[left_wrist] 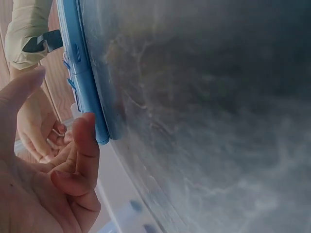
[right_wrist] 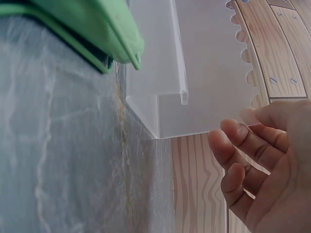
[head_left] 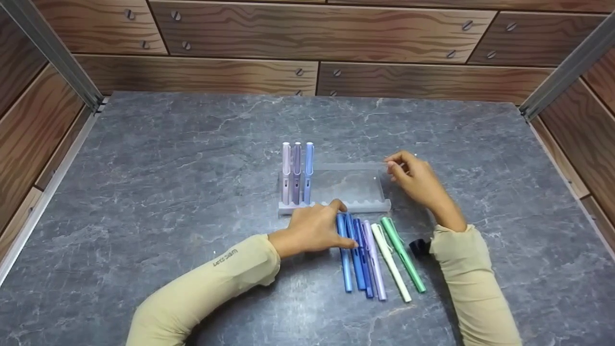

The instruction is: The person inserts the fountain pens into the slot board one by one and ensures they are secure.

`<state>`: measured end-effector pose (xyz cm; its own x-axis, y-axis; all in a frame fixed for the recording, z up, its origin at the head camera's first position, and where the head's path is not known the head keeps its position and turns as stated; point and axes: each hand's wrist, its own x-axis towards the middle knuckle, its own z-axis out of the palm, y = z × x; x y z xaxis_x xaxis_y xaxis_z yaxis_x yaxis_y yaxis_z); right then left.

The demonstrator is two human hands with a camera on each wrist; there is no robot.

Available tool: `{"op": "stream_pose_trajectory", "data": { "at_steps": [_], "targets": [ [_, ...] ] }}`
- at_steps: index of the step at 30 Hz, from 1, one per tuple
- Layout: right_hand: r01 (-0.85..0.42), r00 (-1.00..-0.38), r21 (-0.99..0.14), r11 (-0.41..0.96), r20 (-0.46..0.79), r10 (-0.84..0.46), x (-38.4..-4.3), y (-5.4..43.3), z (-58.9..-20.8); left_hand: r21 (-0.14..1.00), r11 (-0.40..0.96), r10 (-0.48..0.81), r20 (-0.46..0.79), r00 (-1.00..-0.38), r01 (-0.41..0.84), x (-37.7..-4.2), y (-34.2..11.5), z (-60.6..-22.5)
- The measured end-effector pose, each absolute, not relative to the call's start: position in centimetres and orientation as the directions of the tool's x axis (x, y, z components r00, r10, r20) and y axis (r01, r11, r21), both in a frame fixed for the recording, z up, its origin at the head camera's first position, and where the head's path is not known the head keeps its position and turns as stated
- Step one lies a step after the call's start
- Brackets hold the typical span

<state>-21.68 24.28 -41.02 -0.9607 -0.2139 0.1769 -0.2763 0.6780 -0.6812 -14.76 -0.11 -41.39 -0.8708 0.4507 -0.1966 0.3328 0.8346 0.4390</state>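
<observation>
A translucent pen rack with a notched front lip holds three clipped pens at its left end: a pale lilac pen, a dark purple pen and a light blue pen. Over the left side of a row of loose pens reaches my left hand. Its index fingertip is right at the end of the nearest blue pen, while the thumb stands apart. At the rack's back right corner, my right hand pinches the edge with curled fingers.
Before the rack lie several blue pens, a lilac pen, a whitish pen and a green pen. A black device sits at the right sleeve. Wood-patterned walls enclose the grey marbled table.
</observation>
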Motion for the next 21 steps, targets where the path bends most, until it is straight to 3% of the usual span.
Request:
{"op": "stream_pose_trajectory", "data": {
  "at_steps": [21],
  "targets": [
    [-0.275, -0.961, -0.688, 0.671, 0.181, -0.209, -21.67, 24.19, -41.09, 0.379, 0.843, 0.481, -0.209, -0.851, 0.383, -14.55, 0.21, -41.49]
  ]
}}
